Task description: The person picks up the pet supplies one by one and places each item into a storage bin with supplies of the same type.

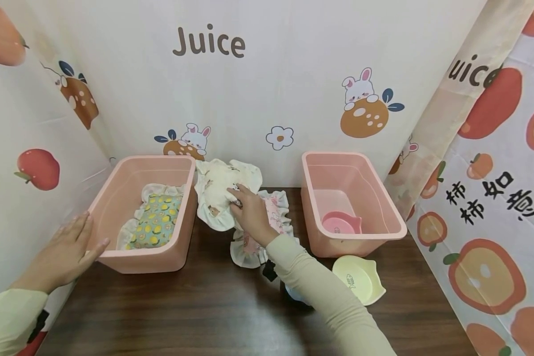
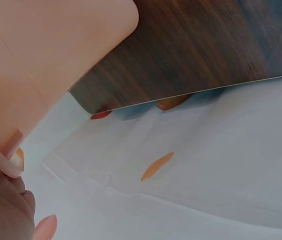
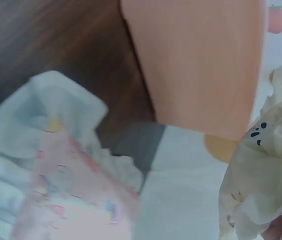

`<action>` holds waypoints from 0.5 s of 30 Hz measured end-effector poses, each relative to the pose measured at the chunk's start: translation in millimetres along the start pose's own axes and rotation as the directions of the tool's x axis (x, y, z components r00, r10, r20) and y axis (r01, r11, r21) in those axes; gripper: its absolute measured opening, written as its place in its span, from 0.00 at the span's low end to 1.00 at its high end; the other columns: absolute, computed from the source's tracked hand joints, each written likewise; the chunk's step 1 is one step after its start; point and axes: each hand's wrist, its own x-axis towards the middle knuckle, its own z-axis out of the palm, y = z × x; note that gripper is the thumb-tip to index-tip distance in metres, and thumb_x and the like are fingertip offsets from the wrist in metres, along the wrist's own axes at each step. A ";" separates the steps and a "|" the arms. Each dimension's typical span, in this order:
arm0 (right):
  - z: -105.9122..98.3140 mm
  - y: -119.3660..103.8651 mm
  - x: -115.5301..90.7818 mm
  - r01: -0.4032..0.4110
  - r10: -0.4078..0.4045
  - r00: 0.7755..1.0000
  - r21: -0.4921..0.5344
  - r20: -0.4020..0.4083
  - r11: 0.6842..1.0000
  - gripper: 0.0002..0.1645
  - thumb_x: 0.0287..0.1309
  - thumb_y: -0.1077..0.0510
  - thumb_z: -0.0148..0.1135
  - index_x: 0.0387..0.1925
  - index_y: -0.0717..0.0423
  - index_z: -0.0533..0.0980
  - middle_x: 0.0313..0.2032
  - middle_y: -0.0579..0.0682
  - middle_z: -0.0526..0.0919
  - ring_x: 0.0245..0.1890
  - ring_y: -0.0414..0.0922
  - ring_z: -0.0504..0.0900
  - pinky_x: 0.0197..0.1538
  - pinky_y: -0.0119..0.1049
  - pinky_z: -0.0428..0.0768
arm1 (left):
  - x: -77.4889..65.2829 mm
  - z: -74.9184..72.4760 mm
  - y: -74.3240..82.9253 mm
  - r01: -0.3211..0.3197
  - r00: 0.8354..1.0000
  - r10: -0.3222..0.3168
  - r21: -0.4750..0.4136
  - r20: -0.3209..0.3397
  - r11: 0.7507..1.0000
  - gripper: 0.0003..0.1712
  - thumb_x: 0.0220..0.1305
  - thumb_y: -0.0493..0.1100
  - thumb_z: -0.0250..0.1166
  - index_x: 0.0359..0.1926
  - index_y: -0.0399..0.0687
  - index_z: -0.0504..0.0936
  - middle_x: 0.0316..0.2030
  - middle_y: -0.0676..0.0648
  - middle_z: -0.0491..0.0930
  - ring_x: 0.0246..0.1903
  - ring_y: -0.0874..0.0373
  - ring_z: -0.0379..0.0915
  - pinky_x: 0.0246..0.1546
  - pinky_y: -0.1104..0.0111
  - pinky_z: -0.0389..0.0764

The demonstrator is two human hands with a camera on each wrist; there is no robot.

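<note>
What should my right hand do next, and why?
Probably ease the cream ruffled pillow leftward into the left pink bin: your right hand holds it close to that bin, where a lemon-print pillow lies.

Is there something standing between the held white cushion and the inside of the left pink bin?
Yes: the right wall of the left pink bin stands beside the white cushion, between it and the inside. Nothing else visible blocks the way.
</note>
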 end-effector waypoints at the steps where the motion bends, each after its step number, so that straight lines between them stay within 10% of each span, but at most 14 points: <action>1: -2.9 -2.6 2.7 0.004 -0.004 1.000 0.003 -0.012 1.000 0.23 0.57 0.62 0.61 0.55 0.49 0.79 0.59 0.56 0.77 0.38 0.49 0.86 0.22 0.33 0.72 | 0.1 0.2 -0.1 -0.001 1.000 0.001 0.000 -0.001 1.000 0.46 0.72 0.57 0.45 0.69 0.19 0.44 0.68 0.20 0.43 0.70 0.28 0.30 0.69 0.53 0.21; 15: -11.4 -67.2 41.8 0.116 -0.116 0.993 0.001 0.010 0.993 0.23 0.57 0.59 0.64 0.56 0.48 0.79 0.60 0.53 0.76 0.59 0.45 0.76 0.52 0.36 0.80 | 0.6 2.3 -2.6 -0.007 1.000 0.007 -0.002 -0.012 1.000 0.46 0.72 0.57 0.46 0.69 0.20 0.44 0.68 0.20 0.44 0.69 0.27 0.32 0.69 0.49 0.25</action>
